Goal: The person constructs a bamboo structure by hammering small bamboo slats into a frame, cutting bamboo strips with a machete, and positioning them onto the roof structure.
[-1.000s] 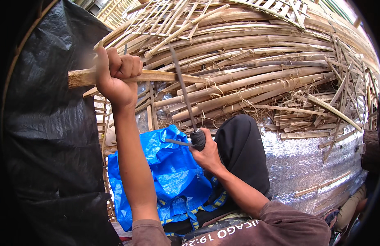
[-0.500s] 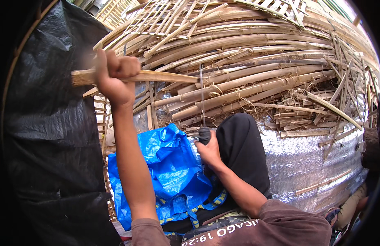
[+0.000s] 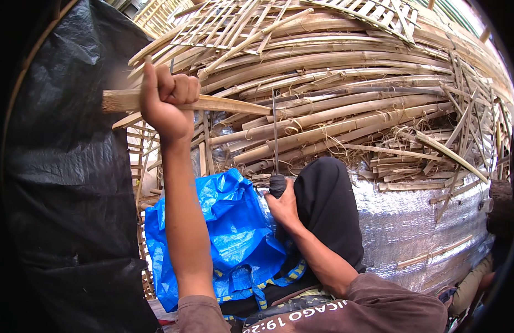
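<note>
The closed fingers (image 3: 182,89) of the left hand (image 3: 167,115) grip a long, pale, tapering bamboo piece (image 3: 232,105), its narrow tip just beside the thin, dark blade (image 3: 276,133) of a black-handled knife (image 3: 277,186) clasped in the right hand (image 3: 283,206). Crumpled blue plastic sheeting (image 3: 229,216) lies between the forearms, split tan bamboo poles (image 3: 345,111) heaped beyond.

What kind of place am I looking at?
Probably a makeshift bamboo workshop: split bamboo lies heaped up, the left hand grips a strip, and the right hand holds a long knife.
</note>
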